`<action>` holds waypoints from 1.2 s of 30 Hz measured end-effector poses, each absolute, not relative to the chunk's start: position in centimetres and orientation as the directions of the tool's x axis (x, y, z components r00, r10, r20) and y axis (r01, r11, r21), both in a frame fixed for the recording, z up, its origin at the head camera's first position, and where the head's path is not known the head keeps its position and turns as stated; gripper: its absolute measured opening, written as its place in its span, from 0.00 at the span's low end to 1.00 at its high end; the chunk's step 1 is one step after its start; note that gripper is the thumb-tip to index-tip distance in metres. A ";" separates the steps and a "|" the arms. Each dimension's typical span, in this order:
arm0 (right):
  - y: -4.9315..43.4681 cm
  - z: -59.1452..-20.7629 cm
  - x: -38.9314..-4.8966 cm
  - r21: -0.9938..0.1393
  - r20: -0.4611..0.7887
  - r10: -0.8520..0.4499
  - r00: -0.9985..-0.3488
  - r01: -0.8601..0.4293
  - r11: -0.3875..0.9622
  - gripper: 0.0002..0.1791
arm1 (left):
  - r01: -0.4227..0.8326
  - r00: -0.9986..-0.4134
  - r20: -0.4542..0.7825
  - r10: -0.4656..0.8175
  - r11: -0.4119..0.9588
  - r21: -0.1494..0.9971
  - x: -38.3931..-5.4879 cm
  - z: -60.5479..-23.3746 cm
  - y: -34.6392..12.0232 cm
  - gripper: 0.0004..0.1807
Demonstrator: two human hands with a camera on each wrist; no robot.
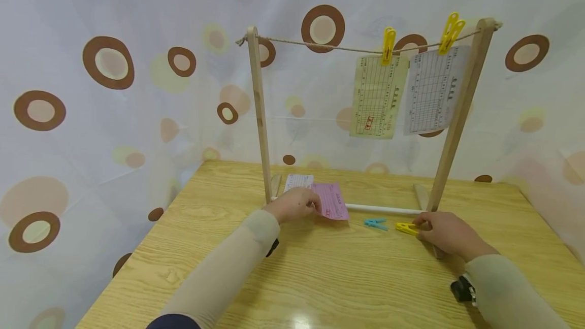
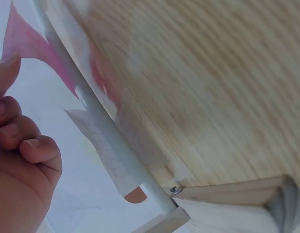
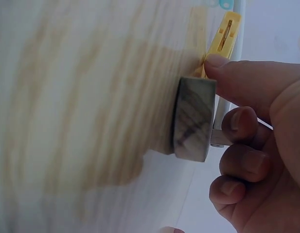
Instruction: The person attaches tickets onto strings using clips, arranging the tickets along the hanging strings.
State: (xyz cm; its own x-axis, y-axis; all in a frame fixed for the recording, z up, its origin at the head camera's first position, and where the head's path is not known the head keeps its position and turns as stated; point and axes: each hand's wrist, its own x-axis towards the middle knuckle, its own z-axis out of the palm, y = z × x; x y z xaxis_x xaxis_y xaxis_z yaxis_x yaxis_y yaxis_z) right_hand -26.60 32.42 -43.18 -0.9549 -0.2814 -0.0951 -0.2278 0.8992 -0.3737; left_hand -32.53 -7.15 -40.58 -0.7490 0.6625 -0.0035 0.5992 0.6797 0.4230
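Note:
My left hand [image 1: 294,204] pinches the edge of a pink printed slip [image 1: 332,201], which tilts up off the table. In the left wrist view, the thumb lies on the pink paper [image 2: 30,43] and the other fingers are curled. Behind that hand lies a white printed slip [image 1: 299,182], partly covered. At the right, my right hand [image 1: 450,232] pinches the end of a yellow clothespin [image 1: 405,228], low over the table. The right wrist view shows the thumb on this clothespin [image 3: 225,34]. A blue clothespin [image 1: 376,224] lies to its left.
A wooden frame with two posts [image 1: 261,121] carries a string [image 1: 315,44]. Yellow clothespins [image 1: 388,44] hold a yellow slip [image 1: 378,98] and a white slip [image 1: 436,90] on it. A white rod [image 1: 386,209] joins the posts near the table [image 1: 320,273]. A patterned curtain [image 1: 151,24] hangs behind.

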 end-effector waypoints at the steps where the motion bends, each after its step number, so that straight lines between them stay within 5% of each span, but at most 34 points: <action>1: 32.4 -43.2 -26.5 -0.376 -0.097 -0.284 -0.954 -0.229 0.898 0.18 | 0.603 -0.741 -0.007 0.671 0.670 0.433 -32.3 -40.6 -7.2 0.10; 9: 32.8 -43.2 -26.4 -0.377 -0.113 -0.301 -0.947 -0.239 0.895 0.18 | 0.660 -0.664 -0.088 0.743 0.637 0.399 -30.6 -41.1 -7.0 0.08; 18: 32.7 -43.1 -26.1 -0.371 -0.107 -0.297 -0.949 -0.240 0.897 0.17 | 0.662 -0.644 -0.166 0.747 0.652 0.369 -29.7 -41.6 -7.0 0.10; 29: 32.7 -43.2 -26.1 -0.370 -0.108 -0.315 -0.943 -0.256 0.893 0.22 | 0.577 -0.738 -0.109 0.666 0.706 0.410 -30.2 -41.6 -7.4 0.08; 36: 32.6 -43.5 -26.1 -0.381 -0.113 -0.319 -0.941 -0.255 0.889 0.23 | 0.557 -0.780 -0.030 0.625 0.716 0.421 -31.9 -41.3 -7.1 0.14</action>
State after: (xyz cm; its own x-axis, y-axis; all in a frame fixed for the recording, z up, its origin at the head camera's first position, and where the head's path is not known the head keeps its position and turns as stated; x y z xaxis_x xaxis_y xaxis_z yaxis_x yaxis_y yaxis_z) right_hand -26.09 32.60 -43.52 -0.9412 -0.3186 -0.1126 -0.2553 0.8888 -0.3806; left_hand -31.88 -7.07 -41.28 -0.7804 0.6246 -0.0296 0.5569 0.7158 0.4213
